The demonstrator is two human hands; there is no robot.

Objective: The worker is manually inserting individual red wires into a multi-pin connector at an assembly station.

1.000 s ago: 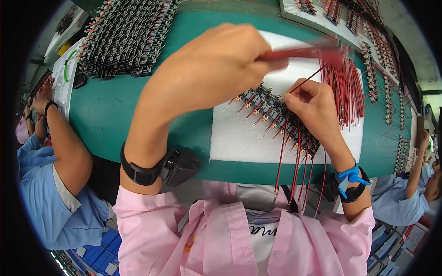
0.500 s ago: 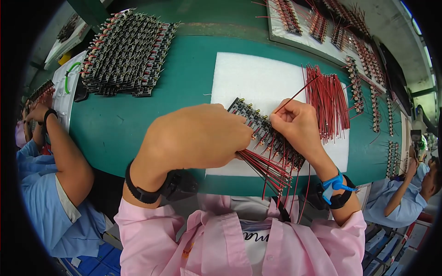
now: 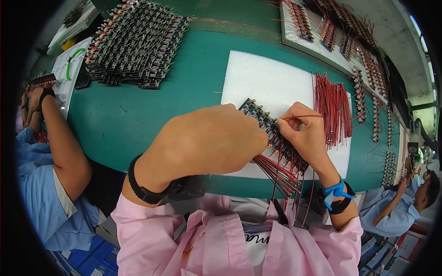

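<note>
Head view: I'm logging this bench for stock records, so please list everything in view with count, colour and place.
Slim circuit-board strip: one, black, between the hands
Flat foam sheet: one, white, under that strip
Loose thin wires: uncountable pile, red, sheet's right side
Stacked circuit-board strips: many, black, upper left
Strips with round parts: several, silvery, right of the sheet
Flat panel: one, white, upper right
Curved cord: one, bright green, far left
Bench top: one, green, centre
Co-workers: at least two, blue clothing, left and right edges
Shirt: one, pink, lower centre
Left hand: one, bare, holding a red wire bundle
Right hand: one, bare, pinching a single red wire
</note>
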